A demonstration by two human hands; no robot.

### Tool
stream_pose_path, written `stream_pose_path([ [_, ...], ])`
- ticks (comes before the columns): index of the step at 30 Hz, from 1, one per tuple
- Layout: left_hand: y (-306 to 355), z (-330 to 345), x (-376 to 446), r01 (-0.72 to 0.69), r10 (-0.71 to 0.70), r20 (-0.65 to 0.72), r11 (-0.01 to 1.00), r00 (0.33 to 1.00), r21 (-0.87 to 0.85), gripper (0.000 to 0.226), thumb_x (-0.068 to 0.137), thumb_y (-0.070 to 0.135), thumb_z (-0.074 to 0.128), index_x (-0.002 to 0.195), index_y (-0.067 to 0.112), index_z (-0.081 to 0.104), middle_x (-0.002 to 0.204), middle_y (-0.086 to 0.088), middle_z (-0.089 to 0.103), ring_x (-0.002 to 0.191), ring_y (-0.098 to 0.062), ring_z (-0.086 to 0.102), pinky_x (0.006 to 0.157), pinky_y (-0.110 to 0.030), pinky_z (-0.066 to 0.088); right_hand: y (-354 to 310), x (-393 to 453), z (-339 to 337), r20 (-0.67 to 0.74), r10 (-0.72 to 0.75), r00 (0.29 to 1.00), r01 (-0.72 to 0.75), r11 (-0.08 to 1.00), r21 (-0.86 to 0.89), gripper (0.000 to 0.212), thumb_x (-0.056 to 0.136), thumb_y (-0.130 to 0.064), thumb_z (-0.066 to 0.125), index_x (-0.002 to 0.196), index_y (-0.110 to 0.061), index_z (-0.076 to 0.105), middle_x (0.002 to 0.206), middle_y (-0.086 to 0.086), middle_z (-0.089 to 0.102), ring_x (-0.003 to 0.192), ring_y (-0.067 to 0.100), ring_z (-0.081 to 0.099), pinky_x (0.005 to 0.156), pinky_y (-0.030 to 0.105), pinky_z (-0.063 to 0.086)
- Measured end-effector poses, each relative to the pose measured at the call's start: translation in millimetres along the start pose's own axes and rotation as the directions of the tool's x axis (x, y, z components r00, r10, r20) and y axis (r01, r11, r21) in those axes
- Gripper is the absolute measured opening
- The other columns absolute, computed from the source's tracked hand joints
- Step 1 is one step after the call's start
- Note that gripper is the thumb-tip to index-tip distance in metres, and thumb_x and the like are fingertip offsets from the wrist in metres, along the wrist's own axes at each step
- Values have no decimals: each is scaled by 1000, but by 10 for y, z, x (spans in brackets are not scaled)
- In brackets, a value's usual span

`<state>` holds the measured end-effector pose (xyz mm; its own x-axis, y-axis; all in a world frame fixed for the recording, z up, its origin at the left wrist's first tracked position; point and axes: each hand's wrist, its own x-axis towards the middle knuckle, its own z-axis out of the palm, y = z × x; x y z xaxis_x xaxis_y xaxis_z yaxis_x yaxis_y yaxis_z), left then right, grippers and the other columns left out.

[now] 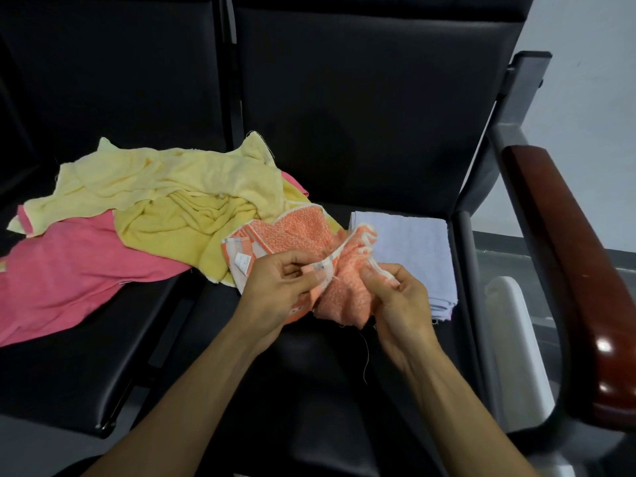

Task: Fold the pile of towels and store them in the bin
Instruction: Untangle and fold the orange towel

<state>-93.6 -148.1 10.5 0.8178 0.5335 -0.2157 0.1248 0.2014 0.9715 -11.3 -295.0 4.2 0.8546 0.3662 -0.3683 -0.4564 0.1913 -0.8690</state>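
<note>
An orange towel with white edging hangs crumpled over the black seat. My left hand pinches its striped hem, and my right hand pinches the white edge a little to the right. Behind it lies a loose pile: a pale yellow towel, a darker yellow towel and a pink towel. A folded lavender towel rests flat on the seat's right side. A white bin shows partly beyond the seat's right edge.
The pile spreads across two joined black padded seats with tall backrests. A glossy reddish-brown armrest on a grey metal frame stands at the right, above the bin.
</note>
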Motion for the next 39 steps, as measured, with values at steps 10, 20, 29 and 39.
stream_pose_path([
  [10, -11, 109, -60, -77, 76, 56, 997, 995, 7, 6, 88, 0, 73, 89, 6, 71, 76, -4, 72, 65, -7, 67, 57, -17, 51, -4, -123, 107, 201, -207, 957, 254, 935, -249, 17, 98, -6, 58, 106, -20, 64, 85, 28, 71, 72, 48, 65, 61, 51, 57],
  [20, 22, 73, -45, -10, 12, 25, 998, 1000, -70, 4, 90, 4, 70, 91, 1, 70, 75, -8, 69, 66, -14, 65, 58, -21, 54, -15, -87, 92, 299, -234, 925, 318, 907, -276, 32, 90, 14, 59, 101, -13, 73, 87, 5, 77, 85, 15, 74, 79, 22, 56],
  [29, 47, 59, -63, -16, 17, 21, 999, 1000, -43, 10, 89, 0, 70, 86, 8, 75, 80, -14, 75, 68, -17, 71, 61, -23, 59, 28, -99, 76, 359, -531, 768, 615, 455, -644, 12, 89, -30, 75, 79, -24, 69, 93, -14, 56, 99, 9, 52, 81, 17, 42],
  [39, 36, 59, -82, -132, 121, 196, 990, 973, 46, 17, 84, 22, 75, 90, 6, 73, 75, -14, 70, 70, -21, 67, 69, -34, 56, 36, -98, 91, 377, -510, 773, 620, 483, -618, 21, 97, -28, 65, 78, -21, 60, 68, -9, 64, 62, 12, 60, 57, 22, 47],
])
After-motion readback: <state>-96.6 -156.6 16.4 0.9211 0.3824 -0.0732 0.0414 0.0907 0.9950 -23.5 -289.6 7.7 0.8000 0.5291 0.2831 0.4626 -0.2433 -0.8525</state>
